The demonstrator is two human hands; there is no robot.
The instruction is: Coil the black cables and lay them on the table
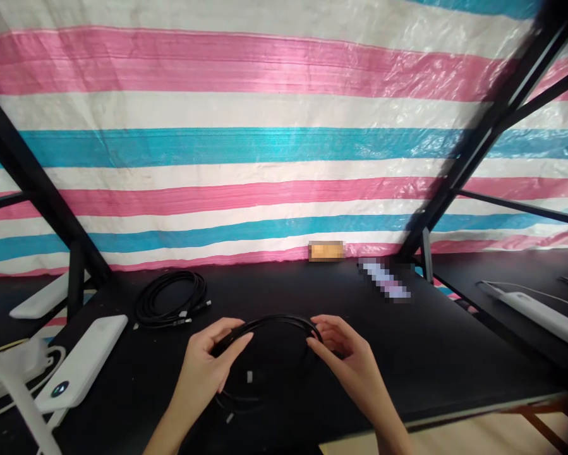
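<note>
A coiled black cable [277, 318] is stretched between my two hands just above the black tabletop. On the coil's left side, my left hand [212, 357] pinches the strands between thumb and fingers. My right hand [345, 351] grips the opposite side in the same way. The coil's lower loop [243, 398] hangs toward the table's front and blurs into the dark surface. A light-coloured connector end [249, 376] shows inside the loop, and another pale end [229, 418] shows below it. Beyond my left hand lies a second coiled black cable [172, 300] with silvery plugs.
At left lie a long white device with a round dark display [87, 360] and a white lamp-like arm [21, 404]. A blurred orange box [326, 251] and a blurred pale packet [384, 278] sit at the back. Black metal posts [477, 151] flank the table; a striped sheet [265, 145] hangs behind.
</note>
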